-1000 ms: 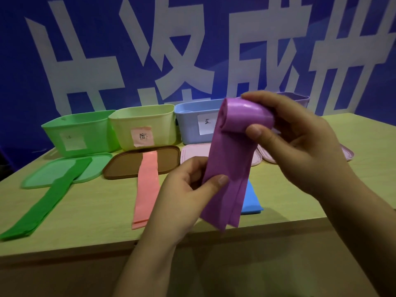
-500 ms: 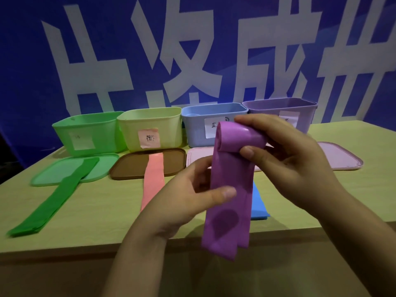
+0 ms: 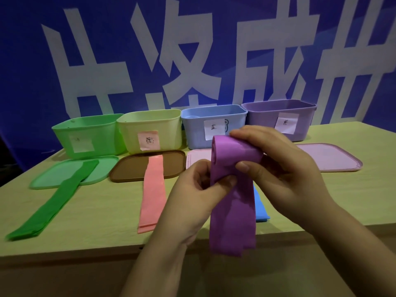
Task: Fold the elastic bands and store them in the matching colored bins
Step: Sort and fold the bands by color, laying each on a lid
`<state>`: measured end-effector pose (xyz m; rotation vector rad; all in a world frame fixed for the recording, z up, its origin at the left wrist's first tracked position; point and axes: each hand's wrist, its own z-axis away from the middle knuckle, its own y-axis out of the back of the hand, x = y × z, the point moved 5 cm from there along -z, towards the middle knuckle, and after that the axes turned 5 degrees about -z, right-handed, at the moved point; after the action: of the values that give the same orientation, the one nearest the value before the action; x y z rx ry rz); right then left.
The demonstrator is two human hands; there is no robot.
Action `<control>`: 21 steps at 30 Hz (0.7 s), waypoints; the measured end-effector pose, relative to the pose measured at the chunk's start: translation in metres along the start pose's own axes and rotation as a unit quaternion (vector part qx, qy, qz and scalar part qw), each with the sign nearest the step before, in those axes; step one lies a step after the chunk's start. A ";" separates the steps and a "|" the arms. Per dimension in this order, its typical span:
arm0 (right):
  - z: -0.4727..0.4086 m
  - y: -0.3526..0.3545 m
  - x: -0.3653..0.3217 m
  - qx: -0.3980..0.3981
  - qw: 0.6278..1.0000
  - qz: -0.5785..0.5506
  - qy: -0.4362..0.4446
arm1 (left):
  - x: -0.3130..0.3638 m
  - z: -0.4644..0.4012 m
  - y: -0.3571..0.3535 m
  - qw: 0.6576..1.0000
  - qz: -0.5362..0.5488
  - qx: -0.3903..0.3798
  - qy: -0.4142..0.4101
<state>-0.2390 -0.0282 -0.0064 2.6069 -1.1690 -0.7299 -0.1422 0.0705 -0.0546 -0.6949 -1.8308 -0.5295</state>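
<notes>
Over the last second the left hand [image 3: 194, 196] has slid up the purple band [image 3: 232, 202] to pinch it just under the roll the right hand [image 3: 276, 166] grips (tail still hanging past the counter [image 3: 96, 215] edge), so folding continues and the purple bin [image 3: 263, 118] waits.

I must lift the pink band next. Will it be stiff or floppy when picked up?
Probably floppy: the pink band lies flat and thin across the brown lid edge. The similar purple band hangs limp from the hands. It probably weighs little.

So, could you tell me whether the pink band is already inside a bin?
No, the pink band lies flat on the table, its far end over the brown lid.
</notes>
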 end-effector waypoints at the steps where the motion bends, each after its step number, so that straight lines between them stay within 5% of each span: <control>1: 0.000 -0.001 -0.001 0.007 1.000 0.017 0.010 | 0.001 0.000 0.000 1.000 0.002 0.000 0.004; 9: 0.001 -0.002 0.001 0.014 0.997 0.072 0.034 | 0.014 0.012 0.005 0.999 -0.013 -0.029 0.003; 18: 0.002 -0.005 0.003 -0.025 1.000 0.008 0.009 | 0.020 0.015 0.002 0.998 0.007 -0.053 -0.038; 21: 0.002 -0.007 0.005 -0.051 0.999 -0.010 -0.006 | 0.022 0.011 0.005 0.998 -0.052 0.009 -0.045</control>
<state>-0.2325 -0.0272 -0.0129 2.5377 -1.0809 -0.7892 -0.1518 0.0858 -0.0379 -0.6220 -1.9613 -0.5572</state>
